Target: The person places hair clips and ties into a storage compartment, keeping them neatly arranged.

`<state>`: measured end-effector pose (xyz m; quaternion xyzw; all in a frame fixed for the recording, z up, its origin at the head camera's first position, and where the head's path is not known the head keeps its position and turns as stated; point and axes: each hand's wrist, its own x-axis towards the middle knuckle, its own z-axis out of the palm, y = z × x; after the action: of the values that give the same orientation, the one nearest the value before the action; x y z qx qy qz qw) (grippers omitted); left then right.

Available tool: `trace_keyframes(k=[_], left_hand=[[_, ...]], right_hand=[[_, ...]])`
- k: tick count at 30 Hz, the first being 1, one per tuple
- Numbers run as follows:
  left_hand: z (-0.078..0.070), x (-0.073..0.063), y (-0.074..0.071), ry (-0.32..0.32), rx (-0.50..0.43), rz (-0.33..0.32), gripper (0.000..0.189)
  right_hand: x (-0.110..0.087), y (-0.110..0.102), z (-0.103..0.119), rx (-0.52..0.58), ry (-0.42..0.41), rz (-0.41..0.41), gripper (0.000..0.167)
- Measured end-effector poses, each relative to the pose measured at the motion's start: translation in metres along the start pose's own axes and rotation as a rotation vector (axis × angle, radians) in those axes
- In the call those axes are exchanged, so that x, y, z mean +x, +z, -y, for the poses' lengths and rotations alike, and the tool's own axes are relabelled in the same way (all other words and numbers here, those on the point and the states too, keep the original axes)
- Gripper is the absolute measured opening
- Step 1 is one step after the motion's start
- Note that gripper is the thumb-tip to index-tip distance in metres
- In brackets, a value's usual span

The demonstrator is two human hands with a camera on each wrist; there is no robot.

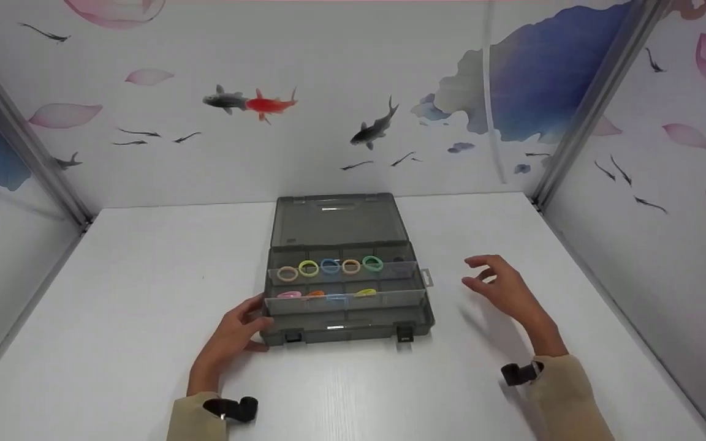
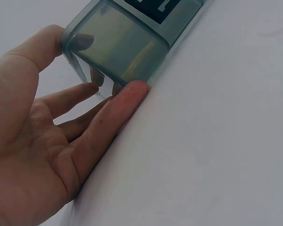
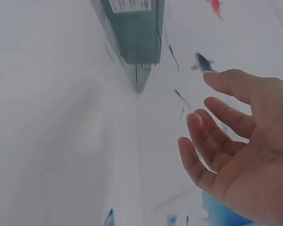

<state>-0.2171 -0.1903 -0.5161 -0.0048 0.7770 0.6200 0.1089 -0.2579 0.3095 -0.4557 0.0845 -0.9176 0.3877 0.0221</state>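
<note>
A grey see-through storage box (image 1: 347, 335) stands on the white table with its lid (image 1: 337, 222) folded back. Dividers split it into long rows. Round coloured bands, among them a green one (image 1: 381, 267), stand along the back row; pink, orange, blue and yellow ones lie in the middle row. My left hand (image 1: 227, 337) holds the box's front left corner, thumb over the rim and fingers against the side wall. To the right of the box, my right hand (image 1: 503, 293) hovers with relaxed, slightly bent fingers and holds nothing; its thumb and forefinger are apart.
A small pale hanging tab (image 1: 428, 278) sticks out from the box's right side. Two latches, one a dark clip (image 1: 405, 334), sit along its front. White panels (image 1: 322, 159) printed with fish and petals enclose the table (image 1: 144, 294) at the back and sides.
</note>
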Motion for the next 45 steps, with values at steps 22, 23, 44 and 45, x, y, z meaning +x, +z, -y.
trace_keyframes(k=[22, 23, 44, 45], left_hand=[[0.003, -0.004, -0.002, -0.02, -0.001, -0.024, 0.065], [0.003, -0.004, -0.002, -0.019, -0.004, -0.025, 0.065], [0.002, 0.001, 0.002, -0.01, -0.02, -0.013, 0.065], [0.001, 0.001, 0.002, -0.011, -0.021, -0.013, 0.064]], right_hand=[[-0.014, -0.041, -0.07, -0.013, 0.317, 0.176, 0.076], [-0.014, -0.042, -0.071, -0.016, 0.326, 0.184, 0.075], [-0.017, -0.037, -0.073, -0.083, 0.375, 0.155, 0.036], [-0.017, -0.037, -0.073, -0.084, 0.377, 0.152, 0.035]])
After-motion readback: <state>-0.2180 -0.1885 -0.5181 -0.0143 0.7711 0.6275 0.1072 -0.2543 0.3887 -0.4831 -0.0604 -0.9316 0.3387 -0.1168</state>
